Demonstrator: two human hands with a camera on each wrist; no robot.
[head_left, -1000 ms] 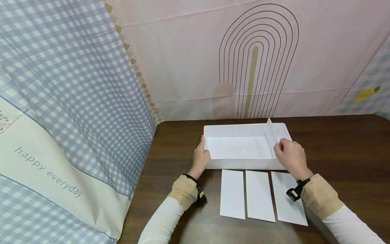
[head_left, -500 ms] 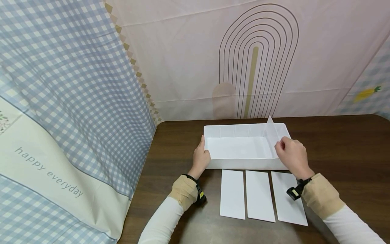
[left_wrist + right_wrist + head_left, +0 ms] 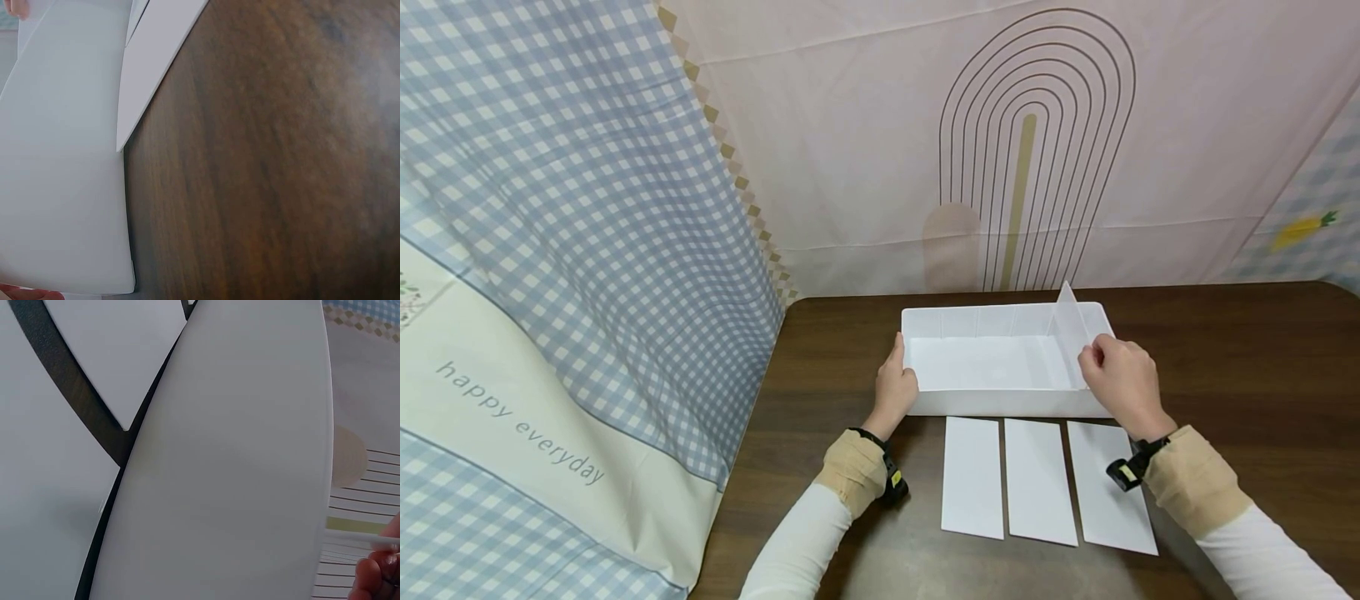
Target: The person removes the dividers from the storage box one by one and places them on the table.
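A long white box (image 3: 992,403) lies on the table, its inside facing up. At its right end, my right hand (image 3: 1122,377) pinches the near top edge of a thin white divider (image 3: 1070,325), which crosses the box and sticks up above its rim. The right wrist view shows those fingers (image 3: 369,575) on the divider's edge, beyond the box wall. My left hand (image 3: 895,393) rests against the box's left end with one finger straight along it; only a sliver of its fingers (image 3: 28,294) shows in the left wrist view.
In front of the box lie three flat white panels side by side: a left one (image 3: 973,477), a middle one (image 3: 1041,482) and a right one (image 3: 1108,492). The brown wooden table (image 3: 1262,375) ends at a printed cloth (image 3: 850,150) behind. Checked cloth (image 3: 587,208) hangs at left.
My right hand has moved slightly up and to the right, and the divider has risen a little with it. The left hand, box and loose panels have stayed put.
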